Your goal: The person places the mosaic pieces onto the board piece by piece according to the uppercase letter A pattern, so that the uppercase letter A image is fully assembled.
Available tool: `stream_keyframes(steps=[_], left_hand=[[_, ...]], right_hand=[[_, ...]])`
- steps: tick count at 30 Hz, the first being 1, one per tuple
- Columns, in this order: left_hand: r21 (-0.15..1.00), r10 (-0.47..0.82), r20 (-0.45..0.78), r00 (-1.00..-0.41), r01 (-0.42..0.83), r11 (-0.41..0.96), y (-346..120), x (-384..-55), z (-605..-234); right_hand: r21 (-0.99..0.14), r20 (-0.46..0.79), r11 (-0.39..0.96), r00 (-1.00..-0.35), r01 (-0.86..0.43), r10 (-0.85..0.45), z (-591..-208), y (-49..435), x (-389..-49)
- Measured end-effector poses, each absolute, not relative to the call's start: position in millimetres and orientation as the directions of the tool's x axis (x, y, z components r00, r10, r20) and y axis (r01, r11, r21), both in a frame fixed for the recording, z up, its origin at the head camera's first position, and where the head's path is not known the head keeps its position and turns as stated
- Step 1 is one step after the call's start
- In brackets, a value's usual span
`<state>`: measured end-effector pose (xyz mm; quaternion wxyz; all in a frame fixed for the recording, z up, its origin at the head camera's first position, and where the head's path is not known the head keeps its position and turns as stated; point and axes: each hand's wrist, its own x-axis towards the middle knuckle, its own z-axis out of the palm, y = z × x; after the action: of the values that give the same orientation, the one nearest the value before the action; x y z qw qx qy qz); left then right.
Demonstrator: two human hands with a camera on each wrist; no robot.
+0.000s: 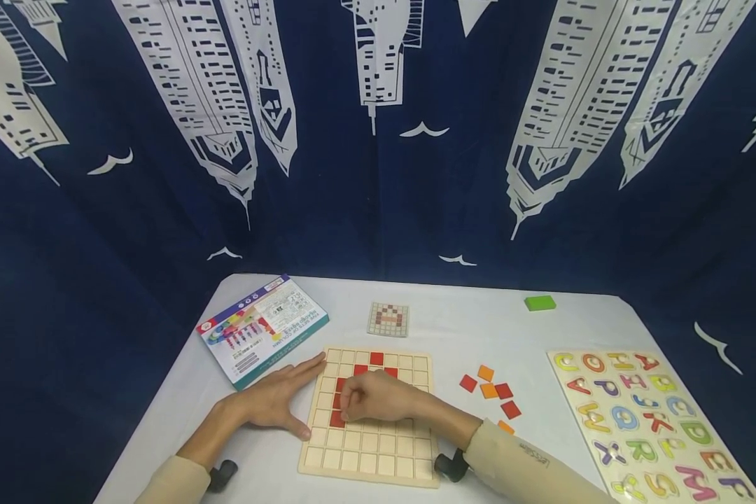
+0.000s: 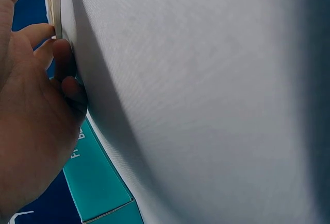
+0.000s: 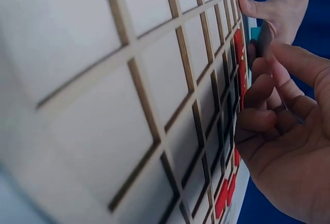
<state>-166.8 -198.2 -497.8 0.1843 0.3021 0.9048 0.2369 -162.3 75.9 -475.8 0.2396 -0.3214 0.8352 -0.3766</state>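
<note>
On the table lies a pale wooden grid board (image 1: 360,441), its upper part holding several red square tiles (image 1: 376,358). My left hand (image 1: 269,396) rests at the board's left edge with fingers spread, the thumb at its lower left side. My right hand (image 1: 378,397) is over the board's left half, fingers curled, fingertips right at the lowest red tile (image 1: 337,419) of the left-hand column. In the right wrist view, the right thumb (image 3: 296,62) and bent fingers stand close over the grid; I cannot tell whether a tile is between them.
Loose red and orange tiles (image 1: 489,390) lie right of the board. A small pattern card (image 1: 388,320) is behind it. Back left is a flat box (image 1: 264,329); a green block (image 1: 540,303) sits at the back right. An alphabet puzzle board (image 1: 652,427) occupies the right side.
</note>
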Motion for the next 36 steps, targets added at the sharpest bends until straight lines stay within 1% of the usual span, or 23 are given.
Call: stream_keyframes(steps=[7,13,17,22,28,36], left_hand=[[0.535,0.630,-0.194,-0.752,0.457,0.710,-197,-167,-497],[0.531,0.624,-0.192,-0.757,0.455,0.715,-197,-167,-497],[0.527,0.623,-0.192,-0.758,0.456,0.718,-198,-168,-499],[0.528,0.630,-0.191,-0.753,0.462,0.713,-198,-168,-501],[0.521,0.628,-0.189,-0.755,0.465,0.716,-199,-168,-501],[0.530,0.633,-0.183,-0.752,0.467,0.708,-199,-168,-500]], right_hand=[[-0.799,-0.140,0.489,-0.682,-0.350,-0.718,-471,96,-164],[-0.826,-0.141,0.445,-0.636,-0.347,-0.759,-470,124,-172],[-0.849,-0.155,0.429,-0.631,-0.309,-0.760,-465,142,-174],[-0.857,-0.191,0.446,-0.645,-0.259,-0.740,-461,164,-177],[-0.847,-0.202,0.470,-0.669,-0.247,-0.716,-459,184,-182],[-0.846,-0.220,0.498,-0.726,-0.190,-0.651,-464,213,-185]])
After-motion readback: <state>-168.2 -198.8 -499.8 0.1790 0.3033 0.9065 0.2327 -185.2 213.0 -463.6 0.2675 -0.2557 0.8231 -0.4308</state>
